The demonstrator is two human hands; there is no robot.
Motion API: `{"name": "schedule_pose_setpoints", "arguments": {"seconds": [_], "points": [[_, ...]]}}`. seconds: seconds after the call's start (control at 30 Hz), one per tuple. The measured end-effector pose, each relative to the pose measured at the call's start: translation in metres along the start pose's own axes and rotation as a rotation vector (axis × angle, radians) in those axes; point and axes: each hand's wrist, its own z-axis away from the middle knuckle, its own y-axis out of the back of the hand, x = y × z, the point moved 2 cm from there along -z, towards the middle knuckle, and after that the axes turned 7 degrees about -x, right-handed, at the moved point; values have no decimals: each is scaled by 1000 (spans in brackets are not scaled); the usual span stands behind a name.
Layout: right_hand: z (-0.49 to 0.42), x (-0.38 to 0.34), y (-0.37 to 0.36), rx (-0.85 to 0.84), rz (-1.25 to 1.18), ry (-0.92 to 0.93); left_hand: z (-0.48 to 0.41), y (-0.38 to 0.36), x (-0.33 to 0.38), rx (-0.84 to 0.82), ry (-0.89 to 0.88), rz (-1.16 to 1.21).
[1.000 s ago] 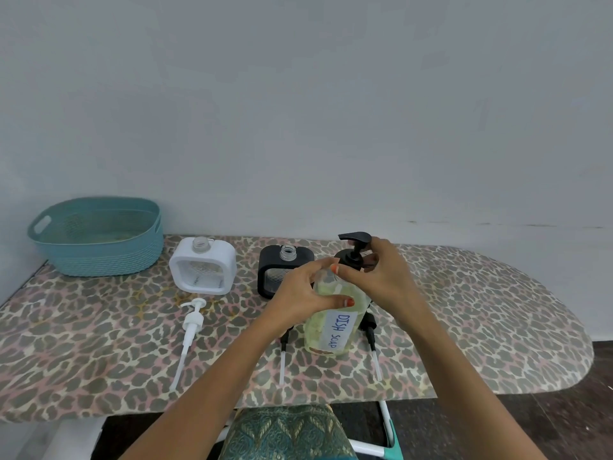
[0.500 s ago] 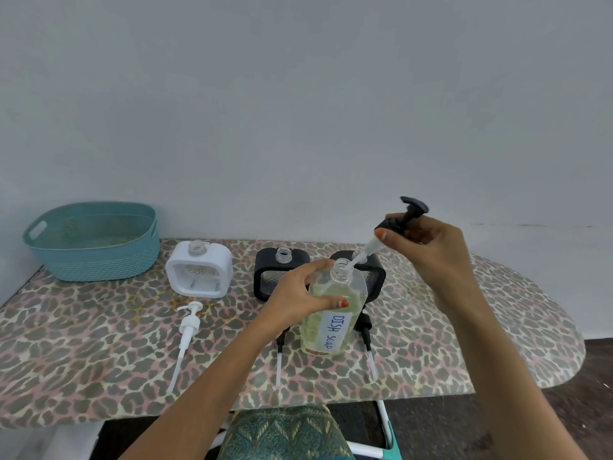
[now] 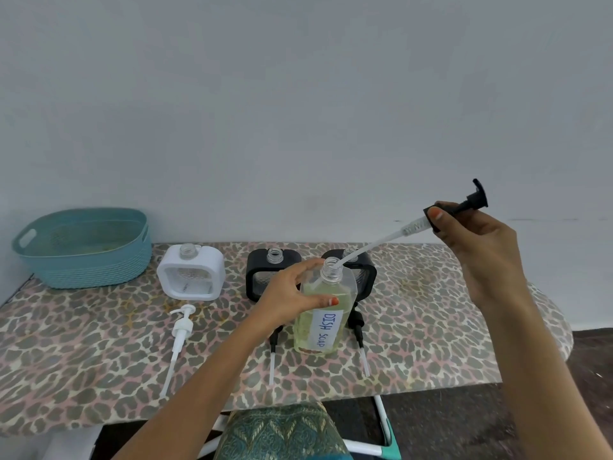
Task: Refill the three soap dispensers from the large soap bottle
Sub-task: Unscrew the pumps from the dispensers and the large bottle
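Head view. The large soap bottle [image 3: 320,323], clear, labelled "DISH SOAP" and holding pale yellow-green liquid up to its shoulder, stands upright near the front edge of the leopard-print ironing board [image 3: 431,327]. The left hand [image 3: 292,293] has its grip clenched round the bottle's upper part, thumb across the front and fingers behind the neck. The right hand [image 3: 477,240] is raised to the right of the bottle, its grip pinching the collar of the black pump [image 3: 464,202]. The pump's white tube [image 3: 371,247] slants down to the left, with its lower tip at the bottle's open mouth; whether the tip lies inside the neck cannot be told. Behind the bottle three uncapped dispensers stand in a row: a white dispenser [image 3: 190,277] at the left, a black dispenser [image 3: 255,277] partly hidden by the left hand, and a second black dispenser [image 3: 368,270] just behind the bottle. A white pump [image 3: 180,330] lies on the board in front of the white dispenser. Two small black pumps [image 3: 272,346] [image 3: 360,336] lie flat on either side of the bottle, their tubes pointing toward the front edge. A teal basket [image 3: 83,260] sits at the far left of the board, against the wall. A green patterned cloth [image 3: 282,433] shows at the lower edge.
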Motion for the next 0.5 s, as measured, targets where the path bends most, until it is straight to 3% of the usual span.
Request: {"name": "schedule_pose_setpoints", "arguments": {"seconds": [0.5], "points": [[0,-23,29,26,-60,143,0,0,-1,-9,-9,27]]}}
